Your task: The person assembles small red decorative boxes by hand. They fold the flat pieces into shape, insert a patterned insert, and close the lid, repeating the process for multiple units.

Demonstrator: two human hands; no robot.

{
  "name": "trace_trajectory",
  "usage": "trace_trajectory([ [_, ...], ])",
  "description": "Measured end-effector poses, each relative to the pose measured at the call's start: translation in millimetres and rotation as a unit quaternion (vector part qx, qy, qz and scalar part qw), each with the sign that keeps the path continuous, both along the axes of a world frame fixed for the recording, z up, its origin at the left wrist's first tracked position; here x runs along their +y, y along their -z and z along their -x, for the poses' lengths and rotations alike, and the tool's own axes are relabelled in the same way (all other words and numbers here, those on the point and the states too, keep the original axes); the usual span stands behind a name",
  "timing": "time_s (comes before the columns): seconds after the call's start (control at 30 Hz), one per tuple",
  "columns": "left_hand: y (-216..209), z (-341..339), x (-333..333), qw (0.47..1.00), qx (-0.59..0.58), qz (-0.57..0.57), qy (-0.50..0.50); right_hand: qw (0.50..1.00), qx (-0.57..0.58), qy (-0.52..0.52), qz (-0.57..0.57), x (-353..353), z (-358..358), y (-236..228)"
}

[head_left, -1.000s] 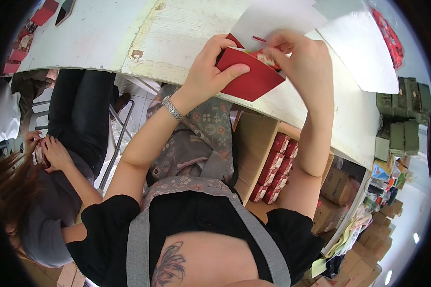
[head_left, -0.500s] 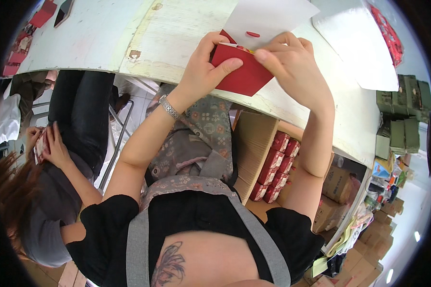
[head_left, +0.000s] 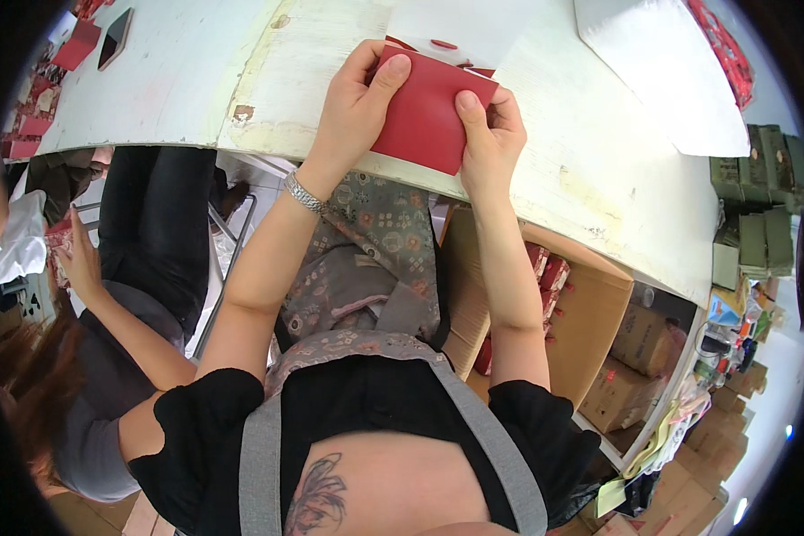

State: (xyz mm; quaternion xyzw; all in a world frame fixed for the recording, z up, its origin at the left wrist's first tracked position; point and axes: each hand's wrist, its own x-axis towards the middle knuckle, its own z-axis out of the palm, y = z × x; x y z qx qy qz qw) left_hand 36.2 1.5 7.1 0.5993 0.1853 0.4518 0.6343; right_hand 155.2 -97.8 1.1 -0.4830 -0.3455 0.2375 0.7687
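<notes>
Above the table's near edge, I hold a squarish red cardboard box (head_left: 431, 112) with its plain red side facing me. My left hand (head_left: 359, 103) grips its left edge, thumb pressed on the red side and fingers behind. On the right edge, my right hand (head_left: 491, 138) pinches it the same way, thumb in front. Small red corners stick out behind its top edge. Just beyond lies a small red oval piece (head_left: 444, 44), against a pale surface whose outline is hard to make out. What the box contains is hidden.
A white worktable (head_left: 590, 170) stretches across the front. A white board or sheet (head_left: 657, 71) lies at its right, a phone (head_left: 115, 39) at far left. Below stands an open carton (head_left: 590, 304) with small red boxes. A co-worker's hand (head_left: 82, 263) holds a patterned red item.
The box has moved slightly left and away from me, its red side now turned more toward me. My right hand has shifted from the top opening to the right edge. The upright white flap no longer shows clearly.
</notes>
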Motion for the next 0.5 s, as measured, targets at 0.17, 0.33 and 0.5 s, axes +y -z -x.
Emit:
trace_trajectory([
  [0.17, -3.8, -2.4, 4.4, 0.998, 0.053, -0.017, -0.012, 0.999, 0.033, 0.013, 0.0, 6.2, -0.5, -3.1],
  [0.33, -12.1, -6.1, 1.7, 0.996, 0.082, -0.002, -0.032, 0.999, 0.04, 0.032, 0.0, 8.5, -1.3, -5.6],
  [0.5, -16.7, -8.1, 5.4, 0.998, 0.066, -0.004, 0.0, 0.998, 0.057, 0.006, -0.009, 15.1, -2.8, -14.9],
])
